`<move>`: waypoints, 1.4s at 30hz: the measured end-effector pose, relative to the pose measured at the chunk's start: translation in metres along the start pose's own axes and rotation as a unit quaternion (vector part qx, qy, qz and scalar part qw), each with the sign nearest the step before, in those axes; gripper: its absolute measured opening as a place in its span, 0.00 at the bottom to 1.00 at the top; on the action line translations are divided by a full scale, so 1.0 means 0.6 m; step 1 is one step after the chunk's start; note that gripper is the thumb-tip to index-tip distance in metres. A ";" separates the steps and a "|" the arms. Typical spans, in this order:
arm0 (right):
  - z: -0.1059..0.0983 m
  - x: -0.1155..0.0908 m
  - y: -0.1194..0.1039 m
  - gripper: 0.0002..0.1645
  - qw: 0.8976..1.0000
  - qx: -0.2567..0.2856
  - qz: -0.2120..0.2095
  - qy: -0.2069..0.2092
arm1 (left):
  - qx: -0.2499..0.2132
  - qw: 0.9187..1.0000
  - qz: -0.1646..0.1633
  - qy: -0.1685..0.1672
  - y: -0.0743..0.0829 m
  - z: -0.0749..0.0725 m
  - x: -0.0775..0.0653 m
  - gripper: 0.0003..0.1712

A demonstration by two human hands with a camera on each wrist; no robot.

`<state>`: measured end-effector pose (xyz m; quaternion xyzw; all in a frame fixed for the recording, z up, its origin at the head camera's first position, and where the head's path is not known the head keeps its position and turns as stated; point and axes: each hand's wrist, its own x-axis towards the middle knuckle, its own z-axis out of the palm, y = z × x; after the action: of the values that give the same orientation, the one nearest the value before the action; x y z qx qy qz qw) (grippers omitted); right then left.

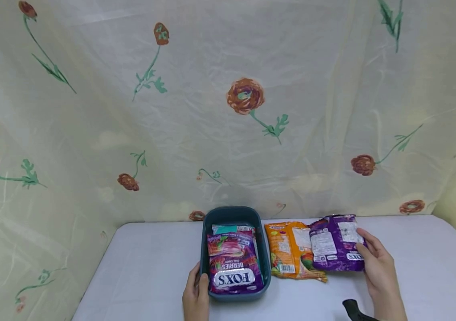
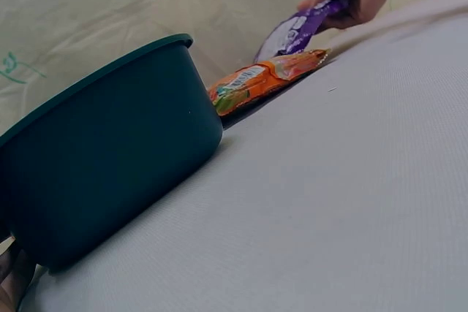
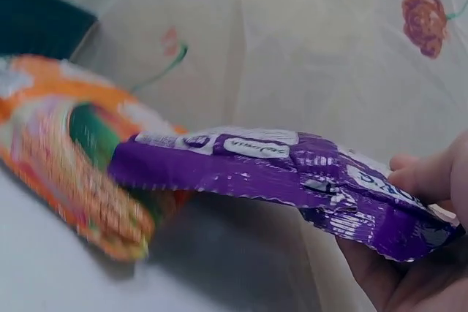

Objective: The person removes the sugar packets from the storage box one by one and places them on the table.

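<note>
My right hand (image 1: 382, 267) pinches the right end of a purple FOX'S candy bag (image 1: 334, 247), thumb on top and fingers below. In the right wrist view the bag (image 3: 219, 169) is tilted nearly edge-on, its left end overlapping an orange candy bag (image 3: 44, 129). That orange bag (image 1: 288, 249) lies on the table just right of a dark teal plastic bin (image 1: 265, 254). At the bin's near left side, my left hand (image 1: 196, 294) holds its wall, thumb at the rim. Inside the bin, a purple FOX'S Berries bag (image 1: 233, 263) lies over a turquoise bag (image 1: 228, 229).
A white-covered table (image 1: 147, 267) extends to both sides of the bin. Behind it hangs a pale floral curtain (image 1: 195, 133). A black strap-like piece (image 1: 354, 310) shows by my right wrist.
</note>
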<state>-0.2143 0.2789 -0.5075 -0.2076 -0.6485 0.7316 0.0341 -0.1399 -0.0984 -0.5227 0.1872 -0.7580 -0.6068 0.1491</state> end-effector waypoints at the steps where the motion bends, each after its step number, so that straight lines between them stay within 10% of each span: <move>1: -0.002 0.002 0.003 0.30 1.000 -0.017 -0.001 0.006 | -0.002 1.000 0.000 0.000 0.000 0.000 0.000 0.23; 8: -0.015 0.011 0.025 0.28 0.969 -0.228 -0.073 0.065 | -0.017 1.000 -0.006 -0.010 -0.003 0.003 0.003 0.25; 18: -0.012 0.018 0.038 0.25 0.917 -0.345 -0.160 0.124 | -0.013 1.000 -0.005 -0.019 -0.010 0.008 0.011 0.28; 25: -0.008 0.014 0.042 0.23 0.918 -0.326 -0.155 0.164 | -0.010 1.000 -0.012 -0.018 -0.010 0.007 0.011 0.26; 42: 0.000 0.000 0.012 0.24 0.925 -0.340 -0.138 0.097 | -0.019 1.000 0.000 -0.016 -0.013 0.001 0.005 0.25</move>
<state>-0.2124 0.2779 -0.5146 -0.1845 -0.8743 0.4313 0.1246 -0.1419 -0.1009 -0.5304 0.1745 -0.7485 -0.6240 0.1409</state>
